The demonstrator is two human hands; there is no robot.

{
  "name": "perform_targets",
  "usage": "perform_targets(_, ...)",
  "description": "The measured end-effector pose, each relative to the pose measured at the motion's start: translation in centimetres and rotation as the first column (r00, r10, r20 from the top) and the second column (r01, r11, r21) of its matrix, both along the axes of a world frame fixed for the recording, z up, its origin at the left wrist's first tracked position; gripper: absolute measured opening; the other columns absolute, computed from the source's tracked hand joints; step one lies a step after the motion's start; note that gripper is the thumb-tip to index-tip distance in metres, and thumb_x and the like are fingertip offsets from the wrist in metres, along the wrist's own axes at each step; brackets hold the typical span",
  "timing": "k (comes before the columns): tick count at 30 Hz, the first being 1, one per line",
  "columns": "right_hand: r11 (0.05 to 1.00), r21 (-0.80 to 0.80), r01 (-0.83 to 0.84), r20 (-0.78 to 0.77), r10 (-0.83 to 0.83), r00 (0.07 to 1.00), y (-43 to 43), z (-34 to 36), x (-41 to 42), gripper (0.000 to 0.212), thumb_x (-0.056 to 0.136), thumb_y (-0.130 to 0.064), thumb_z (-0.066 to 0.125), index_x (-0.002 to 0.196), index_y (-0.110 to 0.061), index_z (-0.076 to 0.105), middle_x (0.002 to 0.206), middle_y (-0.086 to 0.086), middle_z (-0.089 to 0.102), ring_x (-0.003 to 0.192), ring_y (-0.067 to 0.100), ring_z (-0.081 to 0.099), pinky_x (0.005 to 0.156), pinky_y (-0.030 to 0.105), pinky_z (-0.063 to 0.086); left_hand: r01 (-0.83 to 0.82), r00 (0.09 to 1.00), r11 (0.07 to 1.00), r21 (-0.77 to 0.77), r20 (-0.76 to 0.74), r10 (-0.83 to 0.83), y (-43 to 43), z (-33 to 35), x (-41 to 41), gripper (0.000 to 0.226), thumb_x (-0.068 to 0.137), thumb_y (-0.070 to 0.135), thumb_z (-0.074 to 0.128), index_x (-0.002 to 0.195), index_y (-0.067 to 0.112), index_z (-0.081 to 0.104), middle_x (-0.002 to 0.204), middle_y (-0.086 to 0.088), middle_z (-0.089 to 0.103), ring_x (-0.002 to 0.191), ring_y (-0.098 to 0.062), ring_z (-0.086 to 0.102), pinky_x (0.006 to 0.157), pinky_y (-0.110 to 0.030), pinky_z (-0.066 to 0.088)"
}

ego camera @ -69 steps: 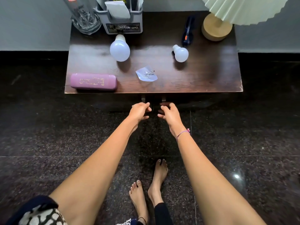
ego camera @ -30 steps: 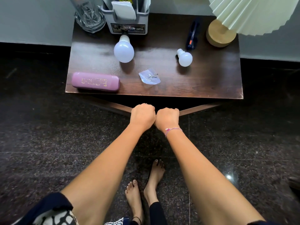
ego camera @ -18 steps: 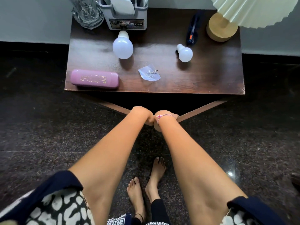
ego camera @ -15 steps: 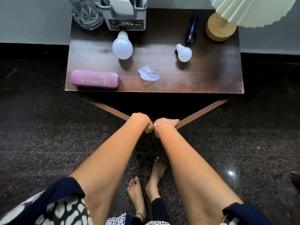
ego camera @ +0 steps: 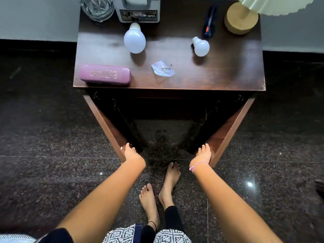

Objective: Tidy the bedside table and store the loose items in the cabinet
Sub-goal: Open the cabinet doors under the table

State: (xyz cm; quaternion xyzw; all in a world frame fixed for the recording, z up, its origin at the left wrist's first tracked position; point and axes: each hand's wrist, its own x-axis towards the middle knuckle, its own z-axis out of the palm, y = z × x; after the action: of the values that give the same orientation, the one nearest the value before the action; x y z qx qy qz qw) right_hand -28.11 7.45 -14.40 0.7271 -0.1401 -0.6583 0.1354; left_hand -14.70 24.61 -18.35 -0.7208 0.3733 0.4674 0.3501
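The dark wooden bedside table (ego camera: 228, 72) carries a purple case (ego camera: 105, 74), a large white bulb (ego camera: 134, 40), a small white bulb (ego camera: 201, 47) and a clear plastic hook (ego camera: 163, 68). Below it the cabinet stands wide open, its inside (ego camera: 166, 109) dark. My left hand (ego camera: 130, 153) grips the outer edge of the left door (ego camera: 105, 123). My right hand (ego camera: 203, 154) holds the edge of the right door (ego camera: 229, 127), fingers curled over its top.
At the back of the table stand a glass (ego camera: 97, 7), a grey organizer box (ego camera: 138, 13), a blue pen-like tool (ego camera: 208, 23) and a lamp with a round wooden base (ego camera: 241, 18). My bare feet (ego camera: 163, 190) are on the dark polished floor between the doors.
Both hands took the handles at the middle and pulled. The two doors have swung from shut to wide open, and my hands have moved apart with them.
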Motion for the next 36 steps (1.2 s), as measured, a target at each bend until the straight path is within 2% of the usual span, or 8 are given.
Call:
perform_targets(3,0.998,-0.006,-0.064,0.059,0.064,0.996,-0.7,-0.3,-2.3,0.069,0.099,-0.048,0.019,0.149,-0.005,-0.002,0.159,0.012,-0.005,0.147,0.029,-0.005,0.120,0.037,-0.001,0.269,0.960,0.947,0.175,0.030,-0.278,2.8,0.6,-0.1,0.051,0.101,0.026,0.026,0.149,0.012,0.015,0.159,-0.007,0.009,0.147,-0.020,0.004,0.118,-0.041,0.001)
perform_targets(7,0.998,0.066,0.003,0.095,-0.009,0.995,-1.9,-1.5,-6.2,0.050,0.101,-0.015,0.032,0.146,-0.002,0.015,0.159,0.009,0.009,0.147,0.018,0.005,0.107,0.008,0.005,0.358,0.921,0.885,0.300,0.044,-0.387,6.4,0.8,0.4,0.054,0.102,0.032,0.020,0.150,0.011,0.003,0.159,-0.006,-0.001,0.147,-0.020,-0.002,0.118,-0.044,-0.001)
perform_targets(12,0.999,-0.049,-0.011,0.119,0.017,0.993,-3.8,-3.2,-8.8,0.068,0.099,-0.022,0.041,0.149,-0.005,-0.003,0.158,0.011,-0.009,0.146,0.028,-0.009,0.120,0.038,-0.004,0.401,0.893,0.851,0.338,0.063,-0.446,8.6,0.6,1.0,0.055,0.103,0.032,0.018,0.149,0.010,-0.004,0.159,-0.005,-0.008,0.147,-0.019,-0.008,0.118,-0.044,-0.003)
perform_targets(18,0.996,-0.042,-0.072,0.055,0.074,0.996,-4.6,-2.9,-10.1,0.061,0.100,-0.033,0.023,0.149,-0.008,-0.002,0.159,0.010,-0.009,0.146,0.030,-0.012,0.120,0.039,-0.004,0.488,0.852,0.832,0.264,0.065,-0.520,9.9,0.8,0.9,0.059,0.102,0.028,0.028,0.149,0.013,-0.005,0.159,-0.004,-0.009,0.147,-0.019,-0.007,0.117,-0.044,-0.004)
perform_targets(22,0.996,-0.023,-0.085,0.054,0.087,0.995,-4.6,-3.1,-10.1,0.059,0.101,-0.033,0.020,0.149,-0.007,-0.002,0.159,0.010,-0.008,0.146,0.028,-0.011,0.120,0.038,-0.004,0.177,0.977,0.953,0.245,0.070,-0.200,11.6,0.9,1.5,0.054,0.100,0.012,0.031,0.148,0.005,0.006,0.159,-0.010,0.001,0.147,-0.020,0.002,0.115,-0.019,0.011)
perform_targets(26,0.993,-0.032,-0.112,0.046,0.114,0.992,-4.4,-3.5,-10.3,0.060,0.101,-0.036,0.018,0.149,-0.006,-0.003,0.158,0.011,-0.009,0.146,0.027,-0.012,0.120,0.037,-0.004,0.373,0.904,0.876,0.305,0.093,-0.417,12.5,1.0,1.9,0.064,0.099,0.017,0.037,0.150,0.015,-0.002,0.158,-0.003,-0.010,0.146,-0.017,-0.008,0.118,-0.043,-0.005)
perform_targets(32,1.000,-0.012,-0.018,0.140,0.019,0.990,-4.6,-4.0,-10.5,0.058,0.101,-0.022,0.029,0.149,-0.005,0.001,0.159,0.011,-0.004,0.147,0.025,-0.006,0.120,0.035,-0.001,0.365,0.910,0.857,0.364,0.055,-0.411,11.4,0.9,1.6,0.058,0.102,0.027,0.026,0.149,0.013,-0.006,0.158,-0.004,-0.010,0.147,-0.017,-0.008,0.118,-0.041,-0.005)
perform_targets(36,0.998,0.069,0.004,0.190,-0.017,0.982,-4.5,-4.0,-9.9,0.050,0.102,-0.021,0.017,0.149,-0.004,0.008,0.159,0.011,0.007,0.147,0.023,0.003,0.120,0.035,0.003,0.333,0.937,0.879,0.342,-0.013,-0.350,10.7,1.8,1.6,0.057,0.102,0.034,0.018,0.149,0.013,-0.006,0.158,-0.002,-0.011,0.147,-0.015,-0.007,0.118,-0.041,-0.004)
